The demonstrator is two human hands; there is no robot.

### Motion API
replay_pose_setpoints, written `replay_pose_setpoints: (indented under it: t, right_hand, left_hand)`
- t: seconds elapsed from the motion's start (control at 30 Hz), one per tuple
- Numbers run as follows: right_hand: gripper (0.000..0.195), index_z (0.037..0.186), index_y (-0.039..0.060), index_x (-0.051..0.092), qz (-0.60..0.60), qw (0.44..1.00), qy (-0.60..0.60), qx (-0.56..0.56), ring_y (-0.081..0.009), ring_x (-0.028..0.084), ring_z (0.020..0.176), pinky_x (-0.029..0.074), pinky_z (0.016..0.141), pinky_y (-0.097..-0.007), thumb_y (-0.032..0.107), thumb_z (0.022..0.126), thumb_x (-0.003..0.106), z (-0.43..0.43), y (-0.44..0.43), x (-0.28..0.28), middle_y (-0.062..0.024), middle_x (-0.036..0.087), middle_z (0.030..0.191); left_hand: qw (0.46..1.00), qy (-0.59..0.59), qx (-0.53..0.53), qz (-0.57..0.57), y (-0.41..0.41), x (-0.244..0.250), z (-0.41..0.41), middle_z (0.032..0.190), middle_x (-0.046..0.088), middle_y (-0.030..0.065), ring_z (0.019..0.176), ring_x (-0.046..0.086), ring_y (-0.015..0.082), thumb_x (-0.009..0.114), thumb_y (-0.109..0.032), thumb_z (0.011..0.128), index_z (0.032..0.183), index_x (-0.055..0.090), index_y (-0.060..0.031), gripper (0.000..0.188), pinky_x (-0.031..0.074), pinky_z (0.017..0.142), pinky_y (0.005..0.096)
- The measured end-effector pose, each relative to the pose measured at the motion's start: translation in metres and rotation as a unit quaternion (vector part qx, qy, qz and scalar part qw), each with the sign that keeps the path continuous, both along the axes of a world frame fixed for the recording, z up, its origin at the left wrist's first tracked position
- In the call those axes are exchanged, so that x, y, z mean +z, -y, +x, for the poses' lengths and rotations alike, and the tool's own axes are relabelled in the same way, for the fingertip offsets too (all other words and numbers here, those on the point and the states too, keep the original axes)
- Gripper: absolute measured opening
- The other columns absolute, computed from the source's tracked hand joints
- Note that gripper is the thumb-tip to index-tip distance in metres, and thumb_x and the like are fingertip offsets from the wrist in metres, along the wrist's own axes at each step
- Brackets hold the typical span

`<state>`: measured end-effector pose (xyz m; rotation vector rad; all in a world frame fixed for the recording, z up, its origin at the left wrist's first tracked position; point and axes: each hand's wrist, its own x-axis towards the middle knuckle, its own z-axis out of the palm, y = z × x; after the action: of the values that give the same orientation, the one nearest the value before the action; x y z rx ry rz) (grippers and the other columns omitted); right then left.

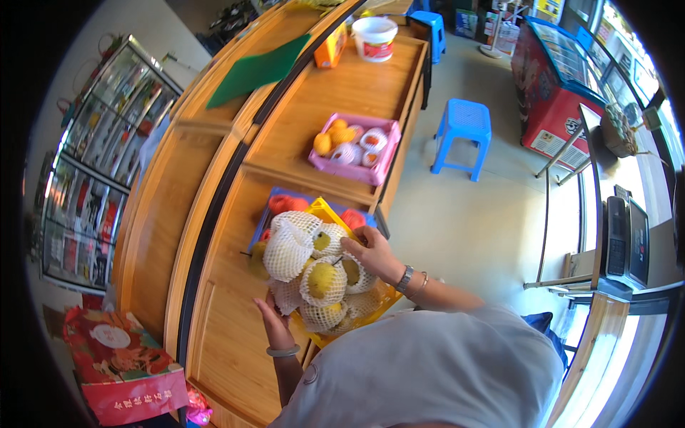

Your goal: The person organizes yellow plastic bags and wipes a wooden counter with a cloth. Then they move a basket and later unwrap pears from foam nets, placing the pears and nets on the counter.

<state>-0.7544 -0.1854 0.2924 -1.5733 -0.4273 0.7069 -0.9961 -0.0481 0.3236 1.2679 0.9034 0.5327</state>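
Observation:
A yellow plastic crate (pixel 327 212) piled with pears in white foam nets (pixel 324 281) is close against my body, over the wooden display counter. My right hand (pixel 374 258) grips the crate's rim at the upper right. At its lower left side, my left hand (pixel 278 327) is against the crate and the pears, thumb apart, its other fingers partly hidden. One pear (pixel 259 260) with a dark stem shows at the pile's left edge. Beneath the yellow crate's far end is a blue crate (pixel 275 197) with red-netted fruit (pixel 286 204).
A pink crate (pixel 383 174) of orange and netted fruit stands farther along the counter (pixel 235 305). Beyond are a white bucket (pixel 374 33), an orange box (pixel 332 47) and a green sheet (pixel 259 72). A blue stool (pixel 463 128) and a chest freezer (pixel 554 101) stand right; a red gift box (pixel 120 364) lies lower left.

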Motion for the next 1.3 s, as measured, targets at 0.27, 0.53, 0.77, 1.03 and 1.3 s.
replay_pose_setpoints:
  t: [0.27,0.53,0.77,1.03,1.3]
  right_hand:
    - [0.044,0.104,-0.0062,0.063,0.031,0.980,0.021,-0.198,-0.0243,0.061,0.083,0.051,0.076,-0.0357,0.032,0.087,0.075,0.155,0.133,-0.011,-0.0170,0.063,0.095]
    - [0.037,0.105,-0.0064,0.061,0.055,0.949,-0.011,-0.311,-0.0101,0.056,0.077,0.049,0.069,-0.0258,0.025,0.090,0.073,0.277,0.200,-0.011,-0.0064,0.064,0.090]
    - [0.035,0.107,-0.0059,0.060,0.051,0.938,-0.038,-0.340,-0.0092,0.055,0.078,0.048,0.070,-0.0239,0.023,0.092,0.072,0.400,0.176,-0.034,-0.0052,0.064,0.092]
    - [0.032,0.103,-0.0039,0.064,0.026,0.945,-0.031,-0.324,-0.0086,0.053,0.074,0.045,0.066,-0.0247,0.023,0.089,0.073,0.563,0.078,-0.066,-0.0016,0.062,0.086]
    - [0.043,0.097,-0.0061,0.065,-0.047,0.977,-0.009,-0.208,-0.0167,0.062,0.079,0.051,0.072,-0.0302,0.034,0.085,0.075,0.692,-0.040,-0.121,-0.0096,0.067,0.086]
  left_hand:
    - [0.981,0.050,-0.153,-0.109,0.058,-0.027,0.211,0.144,0.051,0.0052,0.127,0.051,0.0188,0.025,-0.074,0.096,0.149,0.042,-0.0092,0.085,0.043,0.101,0.0339]
    - [0.964,0.033,-0.255,-0.064,0.084,-0.049,0.399,0.150,0.045,0.0073,0.134,0.045,0.0244,0.024,-0.078,0.094,0.151,0.038,-0.0090,0.091,0.041,0.105,0.0391]
    - [0.954,-0.004,-0.298,-0.037,0.032,-0.118,0.542,0.158,0.029,0.0142,0.144,0.029,0.0224,0.028,-0.063,0.102,0.151,0.029,0.0025,0.081,0.026,0.115,0.0324]
    - [0.970,-0.067,-0.218,-0.078,-0.031,-0.084,0.683,0.161,0.026,0.0150,0.146,0.030,0.0267,0.032,-0.068,0.098,0.155,0.021,0.0010,0.090,0.026,0.117,0.0347]
    - [0.982,-0.008,-0.104,-0.155,-0.107,-0.164,0.743,0.151,0.043,0.0067,0.135,0.045,0.0246,0.034,-0.078,0.092,0.153,0.032,-0.0097,0.092,0.038,0.109,0.0421]
